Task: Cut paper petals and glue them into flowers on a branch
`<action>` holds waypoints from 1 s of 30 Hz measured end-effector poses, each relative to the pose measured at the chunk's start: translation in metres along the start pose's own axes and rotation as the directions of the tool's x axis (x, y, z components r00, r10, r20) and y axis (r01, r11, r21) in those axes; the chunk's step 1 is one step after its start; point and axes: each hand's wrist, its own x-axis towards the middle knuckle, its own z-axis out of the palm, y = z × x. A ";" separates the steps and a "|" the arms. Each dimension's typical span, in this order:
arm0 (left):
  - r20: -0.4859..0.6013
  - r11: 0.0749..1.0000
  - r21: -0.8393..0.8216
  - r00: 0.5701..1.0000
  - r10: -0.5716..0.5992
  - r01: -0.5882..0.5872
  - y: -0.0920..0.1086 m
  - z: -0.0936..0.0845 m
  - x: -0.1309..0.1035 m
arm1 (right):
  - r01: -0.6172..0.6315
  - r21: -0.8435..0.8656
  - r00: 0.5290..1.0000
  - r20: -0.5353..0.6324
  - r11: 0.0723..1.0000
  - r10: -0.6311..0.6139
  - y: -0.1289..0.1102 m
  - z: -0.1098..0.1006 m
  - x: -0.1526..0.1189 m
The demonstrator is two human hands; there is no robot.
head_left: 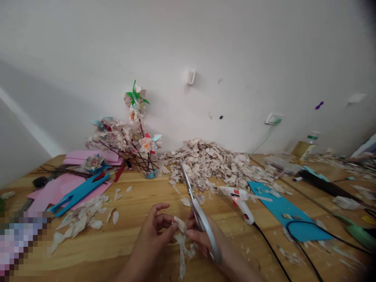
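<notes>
Near the bottom centre, my left hand [160,231] pinches one side of a pale, thin, petal-like piece [181,226] between thumb and finger. My right hand [205,237] holds the other side with its fingertips, and a pair of scissors [200,215] with pale handles hangs on that same hand, blades pointing up and away. Below the fingers a crumpled pale strip [182,256] dangles. Beyond the scissors rises a large heap of dry, whitish pieces [208,160].
A white glue gun [242,203] with a red light and black cord lies at right on a blue sheet [293,215]. Flowers on twigs [147,145] stand at back left. Pink paper [64,188], blue scissors-shaped paper [79,194] and loose petals [85,215] lie at left.
</notes>
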 end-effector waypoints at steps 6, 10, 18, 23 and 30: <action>0.018 0.986 0.156 0.998 0.054 -0.057 -0.003 -0.002 -0.002 | 0.035 -0.016 0.999 0.017 0.999 -0.035 0.005 -0.004 0.002; 0.029 0.958 0.269 0.995 0.096 -0.100 -0.004 0.000 -0.004 | 0.025 -0.024 1.000 -0.007 0.999 -0.025 -0.004 0.001 -0.002; 0.114 0.774 0.606 0.983 0.146 -0.185 -0.011 -0.003 -0.008 | -0.053 -0.068 0.995 -0.087 0.996 0.047 -0.010 0.003 -0.002; 0.327 0.577 0.740 0.934 0.141 -0.346 -0.003 -0.010 -0.004 | 0.094 -0.144 0.924 -0.356 0.985 -0.140 -0.005 -0.016 0.008; 0.372 0.488 0.744 0.889 0.268 -0.458 0.008 0.002 0.045 | 0.016 -0.060 0.857 -0.514 0.998 -0.045 -0.013 -0.029 0.015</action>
